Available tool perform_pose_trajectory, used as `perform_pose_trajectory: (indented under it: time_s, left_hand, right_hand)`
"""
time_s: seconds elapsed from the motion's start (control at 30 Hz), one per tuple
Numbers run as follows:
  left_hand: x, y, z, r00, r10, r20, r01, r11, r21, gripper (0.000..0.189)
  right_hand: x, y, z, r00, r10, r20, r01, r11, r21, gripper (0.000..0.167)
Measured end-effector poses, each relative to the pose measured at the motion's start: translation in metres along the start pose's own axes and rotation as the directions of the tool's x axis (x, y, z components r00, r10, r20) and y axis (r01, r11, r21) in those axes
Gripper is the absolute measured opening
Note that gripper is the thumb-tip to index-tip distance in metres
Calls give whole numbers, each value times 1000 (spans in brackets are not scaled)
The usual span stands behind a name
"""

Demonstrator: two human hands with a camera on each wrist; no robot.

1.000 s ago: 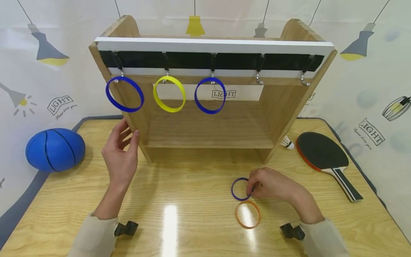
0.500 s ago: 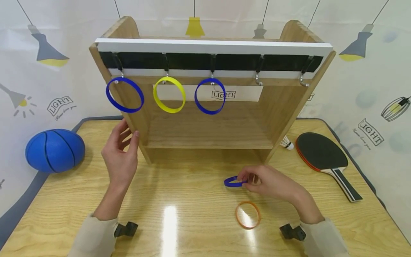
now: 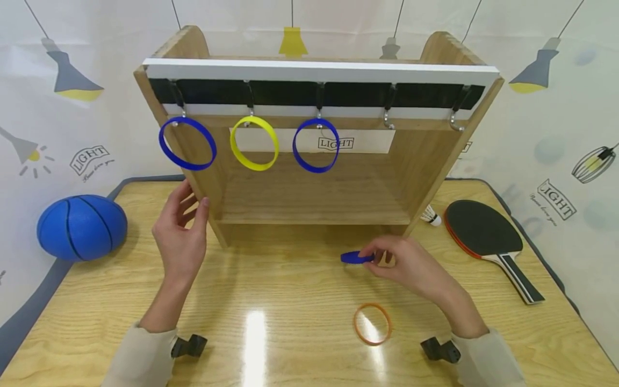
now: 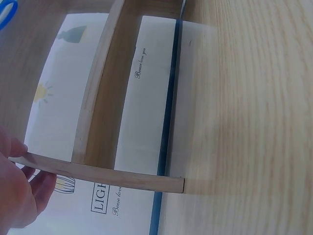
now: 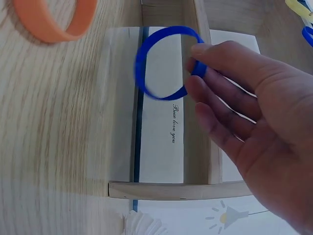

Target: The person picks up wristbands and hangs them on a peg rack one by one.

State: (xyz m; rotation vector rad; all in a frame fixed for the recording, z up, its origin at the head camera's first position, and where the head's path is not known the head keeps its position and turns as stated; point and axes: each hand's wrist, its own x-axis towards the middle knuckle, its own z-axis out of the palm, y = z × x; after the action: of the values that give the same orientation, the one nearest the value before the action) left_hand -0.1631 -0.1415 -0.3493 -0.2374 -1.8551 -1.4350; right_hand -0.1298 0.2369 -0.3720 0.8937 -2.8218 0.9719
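Note:
My right hand (image 3: 411, 266) pinches a blue silicone wristband (image 3: 353, 257) between thumb and fingers, above the table in front of the wooden shelf (image 3: 314, 188). In the right wrist view this wristband (image 5: 142, 63) appears as a full loop. My left hand (image 3: 181, 231) holds the shelf's left side panel, thumb on one face and fingers on the other. From hooks on the shelf hang a blue wristband (image 3: 193, 166), a yellow wristband (image 3: 256, 166) and another blue wristband (image 3: 316, 170). An orange wristband (image 3: 355, 322) lies flat on the table.
Two hooks on the right, one (image 3: 388, 119) beside the other (image 3: 456, 122), carry no band. A blue ball (image 3: 82, 228) sits at the left. A table tennis bat (image 3: 483, 228) and a shuttlecock (image 3: 430, 216) lie right of the shelf.
My right hand has lifted the blue wristband off the table and moved it slightly toward the shelf, turning it edge-on to the head view. The left hand stays on the panel.

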Motion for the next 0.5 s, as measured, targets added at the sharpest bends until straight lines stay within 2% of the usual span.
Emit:
perform_pose_trajectory:
  time_s: [0.23, 0.5]
  left_hand:
    - [0, 0, 0, 1000, -6, 1, 6, 1000, 0, 39]
    - [-1, 1, -1, 1000, -2, -3, 2, 1000, 11, 39]
  right_hand:
    - [0, -2, 0, 999, -22, -43, 21, 1000, -6, 22]
    - [-1, -5, -3, 996, -43, -80, 41, 999, -23, 21]
